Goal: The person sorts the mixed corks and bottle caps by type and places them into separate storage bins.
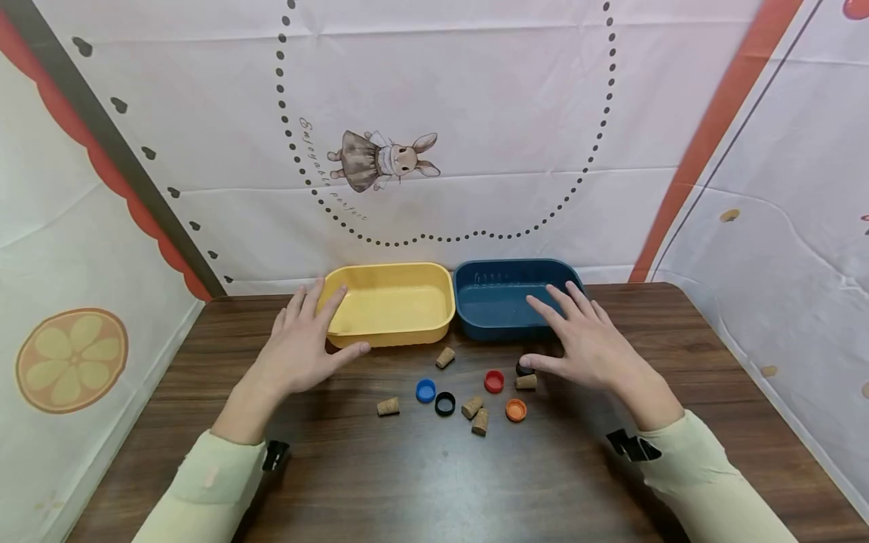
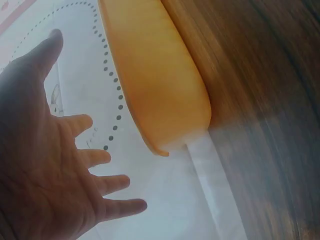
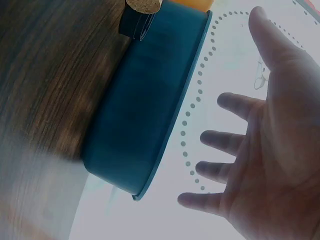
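My left hand (image 1: pixel 303 343) is spread with straight fingers at the left end of a yellow tray (image 1: pixel 390 339), holding nothing. On the other side, my right hand (image 1: pixel 589 339) is spread too, its fingers overlapping the front right of a dark blue tray (image 1: pixel 509 333) in the head view. Its thumb overlaps a black cap (image 1: pixel 523 369), partly hidden, beside a cork (image 1: pixel 526 382). Both wrist views show bare palms with fingers apart. In front of the trays lie a blue cap (image 1: pixel 425 390), a black ring-like cap (image 1: pixel 444 404), a red cap (image 1: pixel 494 381) and an orange cap (image 1: pixel 516 410).
More corks lie among the caps: one (image 1: pixel 445 357) near the yellow tray, one (image 1: pixel 388 407) at the left, and a touching pair (image 1: pixel 480 421) in the middle. The trays stand side by side at the back of the wooden table (image 1: pixel 407 483), against a printed white cloth (image 1: pixel 475 196).
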{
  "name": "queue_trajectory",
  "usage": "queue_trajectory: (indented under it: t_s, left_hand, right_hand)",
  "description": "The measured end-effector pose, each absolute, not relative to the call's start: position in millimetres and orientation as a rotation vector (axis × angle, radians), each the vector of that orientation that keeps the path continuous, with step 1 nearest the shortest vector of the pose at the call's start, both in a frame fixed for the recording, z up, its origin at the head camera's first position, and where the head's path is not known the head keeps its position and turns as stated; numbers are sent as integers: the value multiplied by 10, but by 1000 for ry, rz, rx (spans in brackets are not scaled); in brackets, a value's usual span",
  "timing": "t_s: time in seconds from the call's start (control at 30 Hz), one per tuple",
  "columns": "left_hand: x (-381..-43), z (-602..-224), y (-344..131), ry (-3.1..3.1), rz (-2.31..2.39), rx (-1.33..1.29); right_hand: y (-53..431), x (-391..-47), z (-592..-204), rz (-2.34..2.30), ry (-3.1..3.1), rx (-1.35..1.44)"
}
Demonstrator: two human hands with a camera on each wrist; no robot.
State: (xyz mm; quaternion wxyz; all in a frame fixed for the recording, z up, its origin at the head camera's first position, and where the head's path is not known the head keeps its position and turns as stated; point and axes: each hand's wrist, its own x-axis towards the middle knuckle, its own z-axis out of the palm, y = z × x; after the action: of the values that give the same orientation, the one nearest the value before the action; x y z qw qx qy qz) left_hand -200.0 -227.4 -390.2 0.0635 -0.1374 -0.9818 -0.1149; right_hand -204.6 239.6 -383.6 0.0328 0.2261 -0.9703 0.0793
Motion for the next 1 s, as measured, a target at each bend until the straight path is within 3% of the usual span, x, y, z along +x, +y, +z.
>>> queue_trajectory:
  t_s: [0.6,1.0]
  left_hand:
    - [-2194,-3843,-2401,-2872,-739,-379]
    - [-2307,-3890,-2539,-2837,-955,-348]
  right_hand:
    - [2456,-1928,-3806,305,-2912,777]
    - [2543,-1958,-3874,680,-2988,857]
